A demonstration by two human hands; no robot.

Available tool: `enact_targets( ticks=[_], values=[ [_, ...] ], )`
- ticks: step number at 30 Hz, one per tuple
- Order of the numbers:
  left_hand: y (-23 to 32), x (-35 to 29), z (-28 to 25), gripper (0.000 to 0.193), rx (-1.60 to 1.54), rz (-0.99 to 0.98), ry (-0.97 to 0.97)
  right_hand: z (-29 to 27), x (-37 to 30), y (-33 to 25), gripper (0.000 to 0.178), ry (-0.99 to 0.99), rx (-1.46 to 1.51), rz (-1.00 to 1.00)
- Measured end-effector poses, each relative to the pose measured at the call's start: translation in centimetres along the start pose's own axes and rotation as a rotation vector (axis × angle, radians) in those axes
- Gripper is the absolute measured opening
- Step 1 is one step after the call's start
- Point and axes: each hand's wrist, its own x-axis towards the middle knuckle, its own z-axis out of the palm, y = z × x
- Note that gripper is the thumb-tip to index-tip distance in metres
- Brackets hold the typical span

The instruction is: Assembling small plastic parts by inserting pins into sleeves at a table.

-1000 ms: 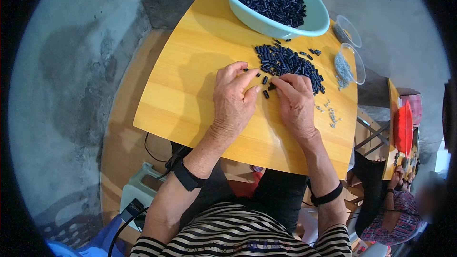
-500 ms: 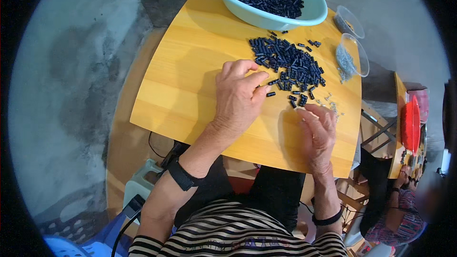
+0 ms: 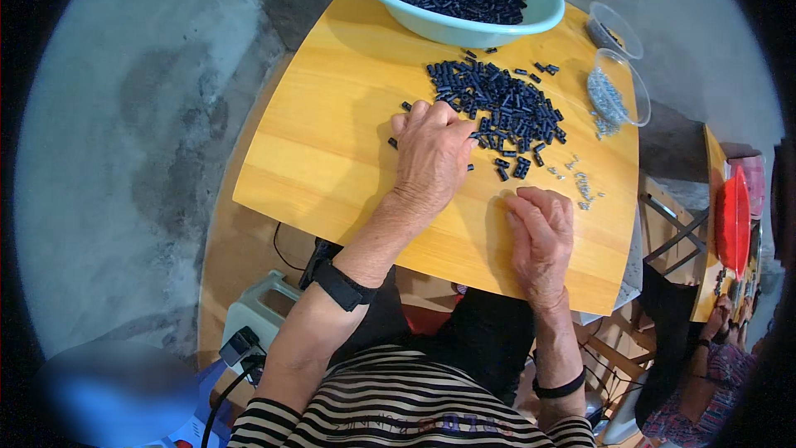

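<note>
Black pieces [image 3: 516, 104] heap on yellow table [image 3: 311, 145] — grey wall [image 3: 108, 166] leftward.

Left of my left hand [image 3: 435, 149], after two loose black pieces [image 3: 392, 142], the table [image 3: 315, 129] gives wide bare room. Forward, the pile of black pieces [image 3: 502, 104] blocks a low path, and behind it stands the pale blue basin [image 3: 452, 31]. Toward my right hand [image 3: 543, 236] the passage is free; small metal parts [image 3: 583, 187] lie beyond.
</note>
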Motion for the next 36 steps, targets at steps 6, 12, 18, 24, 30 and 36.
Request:
enact_targets(
  ticks=[6,12,18,24,30,36],
  values=[
    [-0.1,0.1,-0.5,0.014,-0.005,0.058,0.051,0.3,0.2,-0.3,0.019,-0.013,0.008,0.024],
    [-0.4,-1.0,-4.2,0.010,-0.168,0.044,0.150,0.1,0.0,-0.5,0.018,0.004,-0.032,0.038],
    [-2.1,-3.9,-7.9,0.008,-0.382,-0.191,0.033,0.0,0.1,-0.8,0.021,-0.016,0.036,0.016],
    [0.3,-5.6,-7.0,0.008,-0.565,-0.245,-0.143,1.9,1.1,-4.1,0.023,-0.072,0.370,0.270],
    [1.7,-5.9,-6.0,0.008,-0.627,-0.196,-0.171,1.7,0.5,-3.4,0.014,-0.161,0.498,0.407],
    [1.6,-5.9,-5.4,0.008,-0.486,-0.138,-0.202,-0.3,-0.3,-0.4,0.006,-0.019,0.229,0.362]
  ],
)
